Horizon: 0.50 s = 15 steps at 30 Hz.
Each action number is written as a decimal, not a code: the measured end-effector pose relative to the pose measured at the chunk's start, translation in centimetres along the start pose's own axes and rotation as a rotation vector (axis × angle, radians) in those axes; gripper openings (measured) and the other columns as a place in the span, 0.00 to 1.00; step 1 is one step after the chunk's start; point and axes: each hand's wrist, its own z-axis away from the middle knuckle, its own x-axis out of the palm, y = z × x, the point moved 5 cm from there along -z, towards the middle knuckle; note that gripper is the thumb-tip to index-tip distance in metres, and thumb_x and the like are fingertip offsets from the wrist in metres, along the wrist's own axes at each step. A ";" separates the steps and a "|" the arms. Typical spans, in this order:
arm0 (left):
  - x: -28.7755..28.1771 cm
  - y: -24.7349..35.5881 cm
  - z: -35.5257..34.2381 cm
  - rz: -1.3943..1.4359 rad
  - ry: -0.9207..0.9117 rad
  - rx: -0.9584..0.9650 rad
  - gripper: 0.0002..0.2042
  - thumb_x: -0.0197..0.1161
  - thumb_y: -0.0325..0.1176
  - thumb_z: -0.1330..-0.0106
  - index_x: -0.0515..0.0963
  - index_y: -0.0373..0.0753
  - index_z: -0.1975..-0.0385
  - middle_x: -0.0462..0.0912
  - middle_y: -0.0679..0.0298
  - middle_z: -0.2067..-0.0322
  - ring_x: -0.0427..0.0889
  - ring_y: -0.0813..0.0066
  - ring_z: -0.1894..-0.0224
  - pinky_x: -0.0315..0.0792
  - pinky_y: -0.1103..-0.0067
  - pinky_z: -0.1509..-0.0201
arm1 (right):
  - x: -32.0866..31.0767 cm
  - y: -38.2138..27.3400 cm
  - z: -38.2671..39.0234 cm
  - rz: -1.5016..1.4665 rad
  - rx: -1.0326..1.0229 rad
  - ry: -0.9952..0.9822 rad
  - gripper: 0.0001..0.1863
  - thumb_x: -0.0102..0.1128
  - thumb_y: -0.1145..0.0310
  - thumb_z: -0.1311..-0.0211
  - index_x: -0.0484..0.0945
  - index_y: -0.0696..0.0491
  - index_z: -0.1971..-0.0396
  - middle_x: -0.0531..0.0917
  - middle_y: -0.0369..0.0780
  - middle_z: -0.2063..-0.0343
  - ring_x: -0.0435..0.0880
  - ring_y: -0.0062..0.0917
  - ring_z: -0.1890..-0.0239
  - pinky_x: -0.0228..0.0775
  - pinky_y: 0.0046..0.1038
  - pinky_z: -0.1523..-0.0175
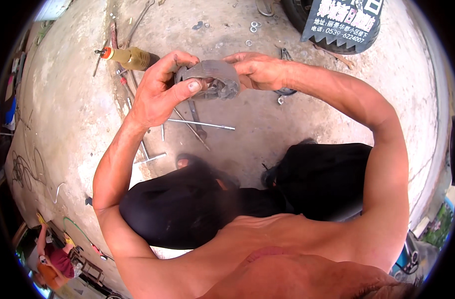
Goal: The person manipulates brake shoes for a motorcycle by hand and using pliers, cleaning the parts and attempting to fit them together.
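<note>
My left hand (162, 87) grips a dull grey, grimy metal part (215, 72) from the left, its thumb lying over the part's hollow underside. My right hand (260, 72) has its fingers closed on the part's right side, partly hidden behind it. I hold the part out above the concrete floor (63, 124), between and beyond my bent knees. Below it lie a dark spanner (198, 125) and thin metal T-bar tools (210, 124). Just left of my left hand is a yellowish bottle (130, 57) with an orange top.
A tyre (297, 15) with a dark lettered flap (337, 35) is at top right. Pliers (286, 57), washers (253, 27), spanners (132, 30) and loose wire (23, 174) lie scattered around. Another person in maroon and orange (58, 261) is at lower left, near a green hose (78, 226).
</note>
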 end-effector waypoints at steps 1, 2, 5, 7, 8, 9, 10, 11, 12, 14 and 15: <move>0.2 0.2 -0.1 0.001 0.002 -0.001 0.15 0.65 0.35 0.31 0.73 0.34 0.51 0.81 0.64 0.60 0.79 0.81 0.60 0.73 0.81 0.54 | 0.0 0.6 -0.4 0.000 0.002 -0.002 0.28 0.54 0.60 0.28 0.67 0.57 0.33 0.82 0.38 0.48 0.82 0.23 0.53 0.74 0.32 0.48; 0.2 0.2 -0.3 -0.016 0.036 -0.038 0.15 0.64 0.36 0.30 0.74 0.33 0.52 0.82 0.65 0.63 0.78 0.82 0.61 0.73 0.82 0.56 | 0.1 1.1 -0.9 -0.033 -0.031 -0.027 0.28 0.54 0.60 0.28 0.67 0.56 0.33 0.82 0.37 0.49 0.81 0.23 0.53 0.73 0.32 0.47; 0.0 -0.5 -0.5 -0.047 0.104 -0.088 0.15 0.63 0.39 0.29 0.75 0.33 0.53 0.83 0.67 0.70 0.78 0.84 0.65 0.72 0.83 0.60 | -0.2 1.6 -1.3 0.006 -0.069 -0.031 0.27 0.53 0.57 0.28 0.69 0.54 0.34 0.83 0.37 0.50 0.81 0.23 0.54 0.73 0.31 0.47; -0.3 -0.8 -0.4 -0.065 0.144 -0.105 0.16 0.62 0.41 0.28 0.75 0.33 0.53 0.83 0.68 0.73 0.78 0.85 0.67 0.71 0.83 0.62 | 0.1 1.4 -1.2 0.079 -0.075 -0.016 0.27 0.51 0.53 0.27 0.70 0.54 0.36 0.83 0.37 0.50 0.81 0.23 0.54 0.72 0.31 0.48; -0.3 -0.7 -0.5 -0.067 0.160 -0.122 0.15 0.62 0.41 0.28 0.76 0.33 0.55 0.82 0.68 0.74 0.77 0.85 0.69 0.70 0.83 0.63 | 0.1 1.2 -0.9 -0.035 -0.080 0.015 0.29 0.49 0.47 0.27 0.72 0.54 0.37 0.84 0.38 0.51 0.81 0.23 0.54 0.72 0.30 0.49; -0.4 -0.8 -0.6 -0.069 0.177 -0.138 0.15 0.62 0.42 0.28 0.76 0.34 0.56 0.82 0.68 0.75 0.77 0.85 0.70 0.70 0.82 0.65 | 0.0 1.1 -0.6 -0.148 -0.086 0.047 0.32 0.47 0.42 0.27 0.74 0.54 0.39 0.84 0.38 0.52 0.82 0.23 0.55 0.72 0.30 0.49; -0.4 -0.8 -0.6 -0.068 0.180 -0.137 0.15 0.62 0.42 0.28 0.76 0.34 0.56 0.82 0.68 0.75 0.77 0.85 0.70 0.70 0.82 0.65 | -0.5 1.1 -0.5 -0.146 -0.083 0.045 0.32 0.47 0.42 0.27 0.74 0.54 0.39 0.84 0.38 0.52 0.82 0.23 0.55 0.72 0.30 0.49; -0.3 -0.9 -0.7 -0.078 0.179 -0.146 0.15 0.62 0.42 0.28 0.76 0.34 0.56 0.82 0.68 0.75 0.77 0.84 0.71 0.70 0.82 0.66 | -0.4 0.7 -0.3 -0.219 -0.081 -0.080 0.35 0.43 0.39 0.27 0.73 0.55 0.38 0.84 0.39 0.51 0.82 0.24 0.53 0.73 0.31 0.49; -0.3 -1.0 -0.7 -0.089 0.178 -0.155 0.15 0.62 0.42 0.28 0.76 0.34 0.57 0.82 0.67 0.75 0.77 0.84 0.71 0.70 0.82 0.66 | -0.1 0.4 -0.2 -0.291 -0.078 -0.205 0.39 0.39 0.35 0.27 0.72 0.57 0.38 0.83 0.40 0.50 0.82 0.24 0.51 0.74 0.31 0.48; -0.3 -1.1 -0.6 -0.076 0.180 -0.174 0.15 0.62 0.42 0.28 0.76 0.35 0.57 0.81 0.67 0.75 0.77 0.84 0.71 0.70 0.82 0.66 | 0.5 0.1 0.4 -0.296 -0.091 -0.194 0.39 0.44 0.36 0.28 0.73 0.59 0.40 0.84 0.39 0.51 0.83 0.23 0.53 0.74 0.29 0.51; -0.2 -1.2 -0.6 -0.065 0.179 -0.194 0.15 0.62 0.42 0.27 0.76 0.35 0.57 0.81 0.68 0.75 0.77 0.84 0.71 0.70 0.82 0.66 | 0.7 0.0 0.5 -0.147 -0.105 -0.132 0.35 0.51 0.38 0.30 0.75 0.56 0.42 0.84 0.39 0.53 0.83 0.23 0.55 0.72 0.27 0.53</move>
